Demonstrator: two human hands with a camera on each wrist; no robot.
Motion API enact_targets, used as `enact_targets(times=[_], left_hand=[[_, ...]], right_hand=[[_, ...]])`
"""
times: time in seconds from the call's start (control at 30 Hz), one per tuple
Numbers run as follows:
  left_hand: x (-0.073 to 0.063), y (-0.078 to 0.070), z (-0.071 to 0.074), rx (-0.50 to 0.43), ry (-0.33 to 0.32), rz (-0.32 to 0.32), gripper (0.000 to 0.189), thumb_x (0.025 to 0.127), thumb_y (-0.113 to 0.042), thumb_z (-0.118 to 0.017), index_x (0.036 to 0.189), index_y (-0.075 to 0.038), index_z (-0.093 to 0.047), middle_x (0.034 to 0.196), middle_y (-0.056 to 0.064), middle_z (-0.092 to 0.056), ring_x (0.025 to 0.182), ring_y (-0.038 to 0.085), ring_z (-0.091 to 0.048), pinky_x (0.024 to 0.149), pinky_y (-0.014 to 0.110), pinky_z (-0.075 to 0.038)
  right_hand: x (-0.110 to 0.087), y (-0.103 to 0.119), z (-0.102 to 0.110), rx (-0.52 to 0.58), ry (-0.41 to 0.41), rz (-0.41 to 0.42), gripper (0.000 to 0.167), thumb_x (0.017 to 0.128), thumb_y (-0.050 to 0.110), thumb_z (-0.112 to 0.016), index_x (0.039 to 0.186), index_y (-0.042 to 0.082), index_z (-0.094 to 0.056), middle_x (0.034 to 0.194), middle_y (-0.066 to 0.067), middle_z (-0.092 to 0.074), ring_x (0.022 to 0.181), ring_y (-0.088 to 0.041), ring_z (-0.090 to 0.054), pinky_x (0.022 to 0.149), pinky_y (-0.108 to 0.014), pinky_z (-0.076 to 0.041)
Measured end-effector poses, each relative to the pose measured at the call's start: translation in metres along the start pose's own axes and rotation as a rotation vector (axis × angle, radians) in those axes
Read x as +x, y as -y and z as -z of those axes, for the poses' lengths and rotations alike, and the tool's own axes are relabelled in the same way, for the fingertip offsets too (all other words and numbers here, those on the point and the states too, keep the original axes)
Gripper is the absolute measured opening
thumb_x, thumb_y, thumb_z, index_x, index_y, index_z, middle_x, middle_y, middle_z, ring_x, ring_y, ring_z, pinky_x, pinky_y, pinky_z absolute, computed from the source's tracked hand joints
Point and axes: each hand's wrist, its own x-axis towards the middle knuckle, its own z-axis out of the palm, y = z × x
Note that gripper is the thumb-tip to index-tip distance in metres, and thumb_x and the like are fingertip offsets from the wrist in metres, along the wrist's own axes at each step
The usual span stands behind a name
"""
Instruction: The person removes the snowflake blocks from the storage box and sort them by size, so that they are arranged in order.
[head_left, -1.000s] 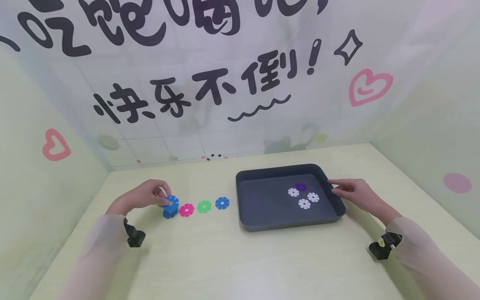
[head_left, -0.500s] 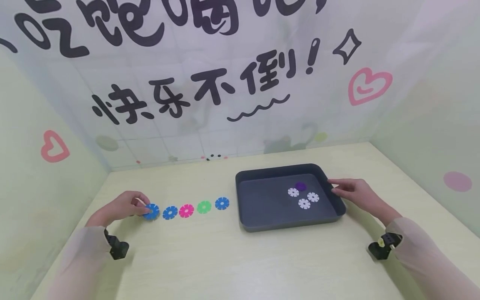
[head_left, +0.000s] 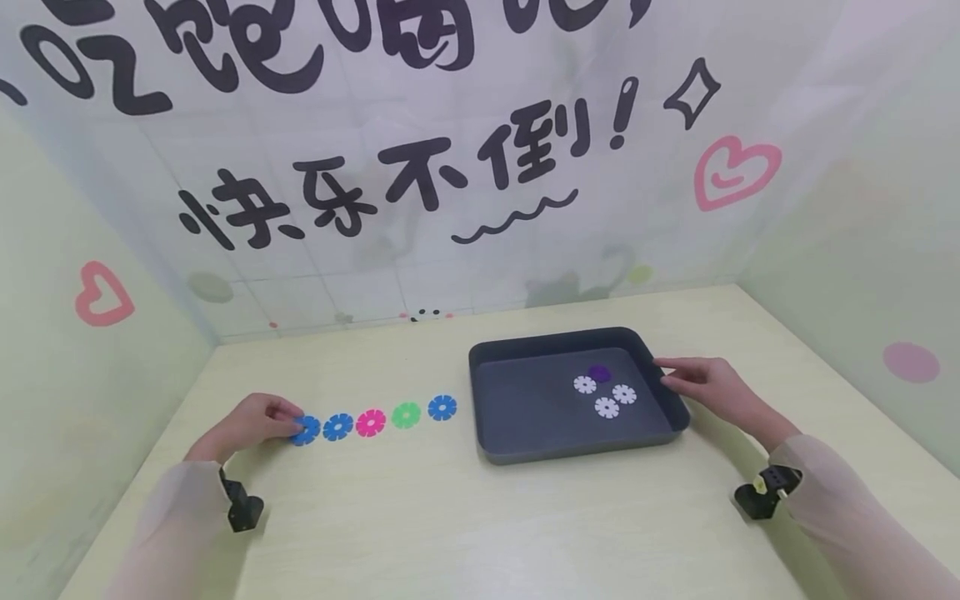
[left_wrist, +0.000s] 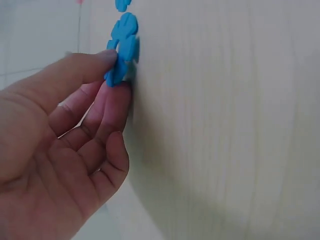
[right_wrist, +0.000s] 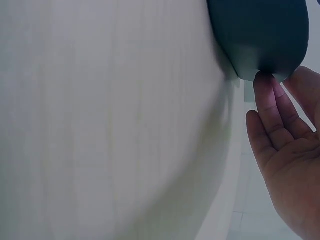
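Observation:
At the left end of a row of notched plastic discs, my left hand (head_left: 253, 427) pinches a blue snowflake disc (left_wrist: 129, 47) between thumb and fingers, low at the table top. To its right lie a second blue disc (head_left: 338, 427), a pink disc (head_left: 371, 423), a green disc (head_left: 407, 415) and another blue disc (head_left: 442, 407). My right hand (head_left: 705, 382) holds the right wall of a dark grey tray (head_left: 585, 451), thumb at the rim and fingertips against the outside. Inside the tray are three white discs (head_left: 607, 407) and a purple disc (head_left: 599, 373).
The pale wooden table (head_left: 450, 533) meets a printed wall cloth (head_left: 360, 283) at the back. Side panels with pink hearts and dots stand left and right. Each wrist wears a small black camera (head_left: 243, 506).
My left hand carried its blue disc leftward from over the second blue disc, then lowered it at the row's left end. The right hand and tray stayed in place.

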Motion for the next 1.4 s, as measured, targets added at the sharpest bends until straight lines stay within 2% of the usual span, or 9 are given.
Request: enact_targets(times=[0.2, 0.47, 0.8, 0.93, 1.07, 1.2, 1.4], left_hand=[[0.001, -0.001, -0.004, 0.037, -0.036, 0.037, 0.034, 0.081, -0.023, -0.069, 0.102, 0.003, -0.063, 0.085, 0.004, -0.061, 0.077, 0.018, -0.054, 0.071, 0.031, -0.044], [0.001, -0.002, -0.009, 0.057, -0.048, 0.074, 0.029, 0.082, -0.02, -0.067, 0.1, 0.002, -0.063, 0.085, 0.005, -0.06, 0.077, 0.021, -0.052, 0.069, 0.031, -0.042], [-0.002, -0.006, -0.006, 0.017, -0.053, 0.039, 0.035, 0.084, -0.023, -0.066, 0.106, 0.003, -0.061, 0.087, 0.006, -0.059, 0.078, 0.02, -0.051, 0.069, 0.031, -0.043], [-0.003, -0.019, -0.003, 0.039, -0.074, 0.021, 0.037, 0.084, -0.025, -0.066, 0.108, 0.002, -0.06, 0.089, 0.007, -0.057, 0.08, 0.021, -0.05, 0.069, 0.032, -0.043], [0.003, -0.037, -0.005, 0.075, -0.09, -0.019, 0.034, 0.085, -0.024, -0.065, 0.108, 0.0, -0.06, 0.086, 0.007, -0.055, 0.078, 0.022, -0.049, 0.067, 0.032, -0.043], [0.011, -0.059, -0.009, 0.066, -0.086, -0.093, 0.031, 0.085, -0.02, -0.065, 0.108, 0.0, -0.06, 0.083, 0.007, -0.055, 0.076, 0.022, -0.049, 0.067, 0.032, -0.045], [0.023, -0.095, -0.023, 0.037, -0.038, -0.209, 0.029, 0.083, -0.016, -0.068, 0.107, -0.001, -0.06, 0.083, 0.007, -0.055, 0.077, 0.022, -0.05, 0.071, 0.032, -0.046]], right_hand=[[-0.001, -0.001, 0.0, -0.003, -0.004, 0.004, 0.04, 0.088, 0.014, -0.062, 0.121, -0.007, -0.054, 0.094, -0.016, -0.066, 0.08, -0.002, -0.057, 0.065, -0.022, -0.046], [-0.003, -0.001, -0.001, 0.003, -0.007, 0.012, 0.039, 0.088, 0.013, -0.062, 0.121, -0.007, -0.054, 0.094, -0.016, -0.066, 0.079, -0.001, -0.058, 0.065, -0.021, -0.047], [-0.001, -0.003, -0.002, -0.002, -0.011, 0.011, 0.039, 0.088, 0.014, -0.061, 0.121, -0.006, -0.055, 0.091, -0.014, -0.066, 0.077, -0.002, -0.057, 0.063, -0.023, -0.046], [-0.001, -0.004, -0.002, -0.005, -0.009, 0.004, 0.04, 0.089, 0.015, -0.061, 0.122, -0.006, -0.054, 0.093, -0.015, -0.066, 0.078, -0.002, -0.057, 0.063, -0.023, -0.046], [-0.001, -0.005, -0.001, 0.002, -0.002, 0.002, 0.041, 0.089, 0.015, -0.061, 0.123, -0.007, -0.053, 0.096, -0.017, -0.066, 0.079, -0.001, -0.057, 0.064, -0.022, -0.046], [-0.001, -0.006, -0.002, -0.001, -0.004, 0.006, 0.04, 0.089, 0.013, -0.061, 0.122, -0.007, -0.053, 0.095, -0.016, -0.066, 0.079, -0.001, -0.057, 0.064, -0.022, -0.046], [0.0, -0.006, -0.002, 0.002, 0.0, -0.002, 0.041, 0.089, 0.014, -0.061, 0.123, -0.007, -0.053, 0.098, -0.017, -0.065, 0.08, -0.001, -0.057, 0.065, -0.021, -0.046]])
